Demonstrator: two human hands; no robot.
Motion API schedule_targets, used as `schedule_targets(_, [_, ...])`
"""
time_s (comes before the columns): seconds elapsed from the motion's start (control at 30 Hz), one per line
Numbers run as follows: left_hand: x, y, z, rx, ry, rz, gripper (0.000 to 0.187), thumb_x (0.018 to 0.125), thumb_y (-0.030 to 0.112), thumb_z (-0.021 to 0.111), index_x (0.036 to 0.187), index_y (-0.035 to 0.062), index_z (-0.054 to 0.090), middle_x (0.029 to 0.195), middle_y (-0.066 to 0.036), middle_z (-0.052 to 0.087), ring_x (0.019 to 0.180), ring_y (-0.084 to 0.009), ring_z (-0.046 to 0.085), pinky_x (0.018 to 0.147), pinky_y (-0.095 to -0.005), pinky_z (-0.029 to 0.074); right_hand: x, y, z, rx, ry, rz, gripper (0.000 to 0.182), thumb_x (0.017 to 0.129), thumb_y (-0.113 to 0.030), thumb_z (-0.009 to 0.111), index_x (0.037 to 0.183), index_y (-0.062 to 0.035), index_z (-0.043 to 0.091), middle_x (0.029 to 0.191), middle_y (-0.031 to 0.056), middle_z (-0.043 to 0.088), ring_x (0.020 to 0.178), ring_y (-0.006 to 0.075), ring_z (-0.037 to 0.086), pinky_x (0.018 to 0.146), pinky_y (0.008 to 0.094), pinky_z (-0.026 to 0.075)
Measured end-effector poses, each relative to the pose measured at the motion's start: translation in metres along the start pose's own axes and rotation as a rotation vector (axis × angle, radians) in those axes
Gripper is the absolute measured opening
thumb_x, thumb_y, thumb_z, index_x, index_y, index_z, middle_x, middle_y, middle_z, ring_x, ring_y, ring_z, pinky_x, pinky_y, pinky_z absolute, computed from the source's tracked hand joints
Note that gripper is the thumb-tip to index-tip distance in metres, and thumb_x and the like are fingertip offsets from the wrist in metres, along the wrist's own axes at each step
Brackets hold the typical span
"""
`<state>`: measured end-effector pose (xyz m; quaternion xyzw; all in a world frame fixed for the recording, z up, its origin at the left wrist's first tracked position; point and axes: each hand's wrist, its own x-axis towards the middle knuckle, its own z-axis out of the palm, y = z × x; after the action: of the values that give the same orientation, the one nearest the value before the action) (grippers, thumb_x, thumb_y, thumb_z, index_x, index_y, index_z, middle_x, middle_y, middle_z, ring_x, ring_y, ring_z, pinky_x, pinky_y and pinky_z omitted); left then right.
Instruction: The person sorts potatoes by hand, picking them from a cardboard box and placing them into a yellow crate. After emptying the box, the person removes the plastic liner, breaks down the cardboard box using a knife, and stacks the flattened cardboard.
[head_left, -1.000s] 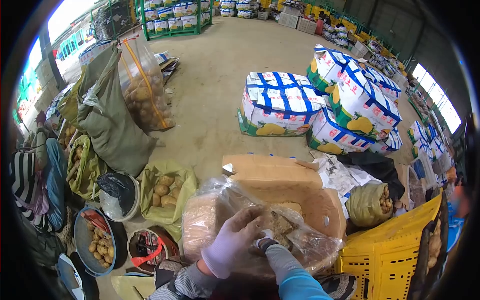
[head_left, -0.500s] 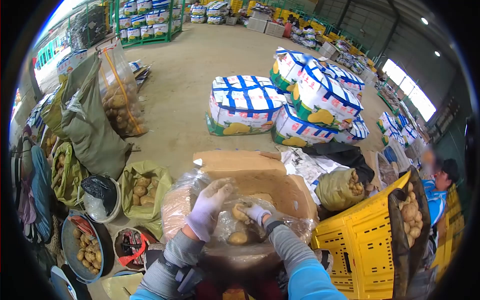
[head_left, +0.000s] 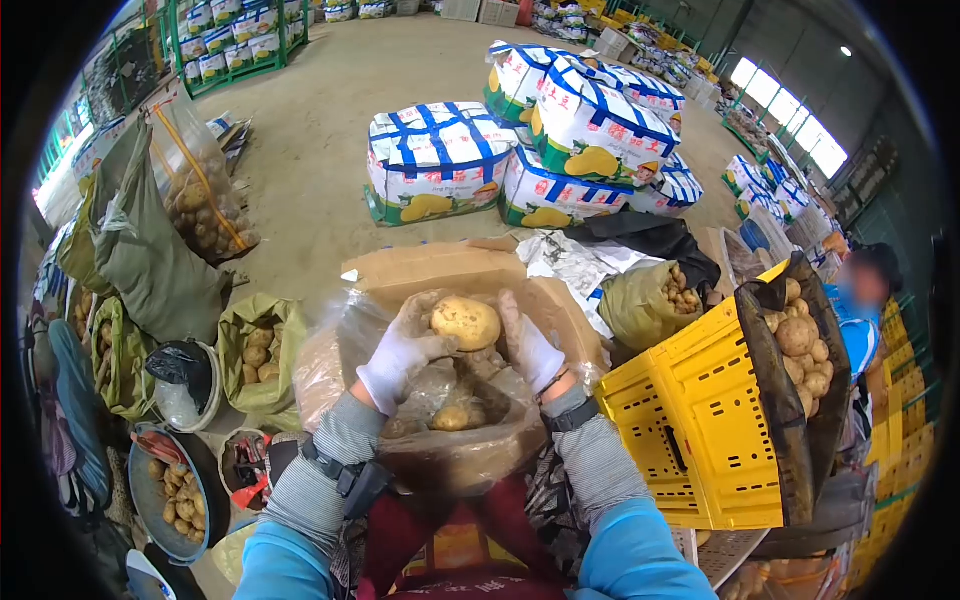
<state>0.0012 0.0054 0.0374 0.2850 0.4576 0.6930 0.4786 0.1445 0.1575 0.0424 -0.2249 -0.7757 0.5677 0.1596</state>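
Note:
My left hand [head_left: 405,350], in a white glove with soiled fingers, is closed around a large yellow potato [head_left: 466,322] above a cardboard box [head_left: 440,262]. On the other side of that potato, my right hand [head_left: 532,350], also gloved, has its fingers stretched upward right at the potato's edge. Clear plastic film [head_left: 335,345] lines the box and spills over its left side. Lower in the box, between my wrists, another potato [head_left: 458,415] lies in the film.
At right stands a yellow crate [head_left: 690,430], with potatoes [head_left: 800,345] on dark cloth beside it. A person [head_left: 855,310] in blue is beyond. Left are an open green sack of potatoes [head_left: 262,350] and a blue basin [head_left: 150,500]. Printed bags [head_left: 440,165] stand ahead.
My left hand has come down from its raised position and now holds a potato. My right hand, which gripped a potato, has its fingers upright. The view has tilted downward.

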Motion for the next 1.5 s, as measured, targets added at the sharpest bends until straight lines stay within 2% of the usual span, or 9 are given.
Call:
schedule_targets(0.2, [0.005, -0.001, -0.013, -0.337, 0.012, -0.15, 0.053, 0.09, 0.008, 0.06, 0.138, 0.0042, 0.036, 0.124, -0.015, 0.056, 0.098, -0.0286, 0.065, 0.078, -0.0405, 0.059, 0.011, 0.006, 0.03, -0.464, 0.344, -0.195, 0.049, 0.089, -0.049, 0.063, 0.111, -0.0056, 0.063, 0.095, 0.0218, 0.069, 0.089, 0.0405, 0.068, 0.078, 0.0456, 0.053])
schedule_targets(0.3, [0.005, 0.005, -0.013, -0.456, -0.094, -0.237, 0.049, 0.095, 0.019, 0.055, 0.138, 0.0043, 0.037, 0.124, -0.017, 0.056, 0.092, -0.0306, 0.067, 0.077, -0.0398, 0.059, 0.023, 0.012, 0.02, -0.18, 0.388, -0.154, 0.037, 0.098, -0.041, 0.054, 0.099, -0.0062, 0.067, 0.074, 0.0105, 0.067, 0.07, 0.0259, 0.068, 0.064, 0.0333, 0.054])
schedule_targets(0.47, [0.018, -0.021, -0.025, -0.702, -0.086, -0.384, 0.046, 0.099, 0.028, 0.052, 0.136, 0.004, 0.041, 0.121, -0.015, 0.059, 0.092, -0.0296, 0.066, 0.075, -0.0362, 0.057, 0.025, 0.009, 0.015, 0.521, 0.343, -0.175, 0.047, 0.096, -0.025, 0.062, 0.136, -0.0034, 0.048, 0.106, 0.0115, 0.064, 0.098, 0.0173, 0.063, 0.08, 0.0238, 0.053])
schedule_targets(0.67, [0.017, -0.032, -0.022, -0.468, -0.243, -0.246, 0.043, 0.101, 0.031, 0.049, 0.136, 0.0068, 0.043, 0.121, -0.011, 0.058, 0.101, -0.0224, 0.061, 0.077, -0.0335, 0.055, 0.007, 0.003, 0.033, -0.315, 0.266, -0.259, 0.072, 0.074, -0.029, 0.084, 0.132, -0.005, 0.05, 0.121, 0.0153, 0.061, 0.109, 0.0266, 0.062, 0.09, 0.0374, 0.051])
schedule_targets(0.9, [0.005, -0.015, 0.001, -0.472, 0.0, -0.218, 0.036, 0.103, 0.033, 0.046, 0.13, 0.0092, 0.046, 0.111, -0.011, 0.062, 0.094, -0.0181, 0.063, 0.07, -0.0277, 0.054, 0.02, 0.005, 0.016, 0.265, 0.236, 0.207, 0.019, 0.098, -0.011, 0.056, 0.114, -0.0029, 0.061, 0.093, 0.0082, 0.069, 0.079, 0.0095, 0.064, 0.062, 0.0265, 0.053])
schedule_targets(1.0, [0.007, -0.03, -0.019, 0.16, -0.084, 0.046, 0.04, 0.102, 0.039, 0.046, 0.13, 0.0099, 0.047, 0.103, -0.014, 0.063, 0.079, -0.0193, 0.065, 0.058, -0.0226, 0.052, 0.027, 0.015, 0.021, 0.505, 0.458, 0.059, 0.018, 0.099, -0.015, 0.056, 0.111, -0.003, 0.063, 0.088, 0.0072, 0.069, 0.072, 0.0085, 0.061, 0.056, 0.0239, 0.052])
schedule_targets(1.17, [0.014, -0.038, -0.027, 0.003, -0.091, -0.079, 0.049, 0.1, 0.052, 0.04, 0.128, 0.0132, 0.049, 0.089, -0.015, 0.064, 0.058, -0.0174, 0.06, 0.044, -0.0204, 0.044, 0.016, 0.007, 0.019, 0.418, 0.11, 0.019, 0.043, 0.104, -0.037, 0.042, 0.123, -0.0017, 0.058, 0.113, 0.0106, 0.063, 0.097, 0.012, 0.06, 0.083, 0.0281, 0.052])
schedule_targets(1.33, [-0.006, -0.012, -0.005, 0.349, -0.089, -0.069, 0.071, 0.091, 0.066, 0.045, 0.129, 0.0067, 0.049, 0.112, -0.014, 0.062, 0.097, -0.024, 0.061, 0.086, -0.0355, 0.047, 0.012, 0.007, 0.028, 0.344, -0.034, -0.251, 0.067, 0.103, -0.053, 0.033, 0.137, 0.0022, 0.047, 0.132, 0.0131, 0.056, 0.121, 0.0215, 0.053, 0.105, 0.0334, 0.039])
schedule_targets(1.5, [-0.002, -0.002, 0.016, 0.094, 0.018, -0.494, 0.081, 0.087, 0.083, 0.018, 0.101, 0.0157, 0.061, 0.071, -0.006, 0.065, 0.045, -0.0159, 0.051, 0.041, -0.0243, 0.033, 0.006, -0.006, 0.032, 0.288, 0.072, -0.284, 0.062, 0.104, -0.047, 0.032, 0.136, 0.0039, 0.047, 0.126, 0.014, 0.06, 0.118, 0.0208, 0.055, 0.103, 0.0324, 0.041])
